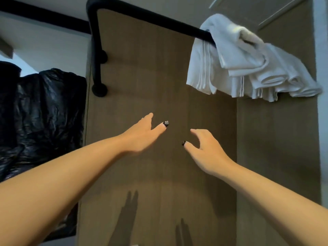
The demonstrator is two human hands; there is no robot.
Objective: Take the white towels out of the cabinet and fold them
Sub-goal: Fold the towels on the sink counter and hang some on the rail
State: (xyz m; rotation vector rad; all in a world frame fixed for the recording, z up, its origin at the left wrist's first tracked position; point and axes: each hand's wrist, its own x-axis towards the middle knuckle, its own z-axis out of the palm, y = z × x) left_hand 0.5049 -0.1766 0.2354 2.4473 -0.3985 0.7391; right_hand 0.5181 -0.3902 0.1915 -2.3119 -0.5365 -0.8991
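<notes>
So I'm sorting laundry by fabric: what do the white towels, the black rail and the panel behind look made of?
White towels: looks like cotton terry, matte, soft folds with woven stripe bands near the hem. Black rail: probably painted metal tube, smooth satin sheen. Panel: brown wood-look laminate, faint vertical grain, matte.

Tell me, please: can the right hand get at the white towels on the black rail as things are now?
Probably yes. The right hand is open and holds nothing, and the white towels hang over the black rail above it, to its right. Nothing stands between them; the arm must only reach higher.
</notes>
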